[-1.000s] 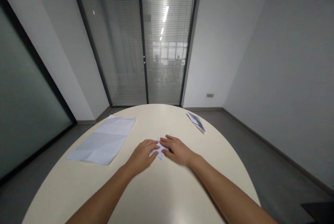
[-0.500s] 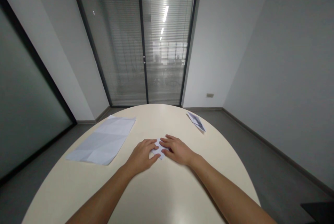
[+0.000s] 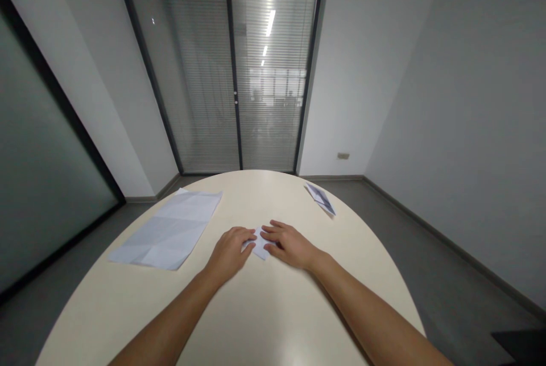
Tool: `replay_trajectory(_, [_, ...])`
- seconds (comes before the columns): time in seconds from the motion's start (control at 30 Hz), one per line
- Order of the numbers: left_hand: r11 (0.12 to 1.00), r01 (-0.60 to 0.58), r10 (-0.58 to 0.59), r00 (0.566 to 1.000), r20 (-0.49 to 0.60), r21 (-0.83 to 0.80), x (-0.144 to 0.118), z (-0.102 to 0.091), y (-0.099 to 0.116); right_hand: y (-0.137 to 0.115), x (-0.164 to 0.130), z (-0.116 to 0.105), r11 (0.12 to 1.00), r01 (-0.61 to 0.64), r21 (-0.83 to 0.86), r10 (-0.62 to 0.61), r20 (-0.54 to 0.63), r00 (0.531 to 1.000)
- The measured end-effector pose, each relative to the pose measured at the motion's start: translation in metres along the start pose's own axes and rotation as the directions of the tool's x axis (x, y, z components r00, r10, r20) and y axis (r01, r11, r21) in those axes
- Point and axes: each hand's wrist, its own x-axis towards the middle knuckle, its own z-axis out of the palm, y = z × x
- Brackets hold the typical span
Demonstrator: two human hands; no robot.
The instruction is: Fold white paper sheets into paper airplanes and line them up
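A small folded piece of white paper [image 3: 260,249] lies on the table in front of me, partly covered by both hands. At its left edge my left hand [image 3: 230,249] has thumb and fingers drawn together on the paper. My right hand [image 3: 290,245] rests over the right part, palm down, fingers spread and pressing on it. The folds under my fingers are hidden.
The round cream table [image 3: 273,309] reaches from me to its curved far edge. On the left lies a large creased sheet of paper [image 3: 170,229]. A folded paper piece [image 3: 321,199] sits near the far right edge. Behind the table stands a glass partition with blinds [image 3: 205,70].
My left hand has shifted slightly left, its thumb drawing back toward the fingers, and more of the folded paper shows. My right hand has stayed in place.
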Motion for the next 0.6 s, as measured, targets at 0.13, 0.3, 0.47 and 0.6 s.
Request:
replay_trajectory(0.13, [1.0,0.002,-0.002,1.0,-0.012,0.02,0.0014,-0.0007,-0.0027,-0.0005,0.0003,-0.0007,1.0,-0.009,-0.007,0.009,0.001,1.0])
replay_trajectory(0.3, [0.997,-0.059,0.059,0.998,0.017,0.046,-0.0008,-0.0032,-0.0044,-0.001,0.0001,-0.0007,1.0,-0.017,0.01,0.017,0.004,1.0])
replay_trajectory(0.47, [0.996,-0.081,0.078,0.995,0.068,0.032,-0.0026,-0.0055,-0.0031,0.0019,-0.003,0.0028,0.996,-0.093,0.014,0.093,0.036,0.995])
replay_trajectory(0.6, [0.995,-0.097,0.096,0.991,0.092,0.009,-0.0018,-0.0049,-0.0019,0.0028,-0.0043,0.004,0.992,-0.126,0.031,0.123,0.067,0.99])
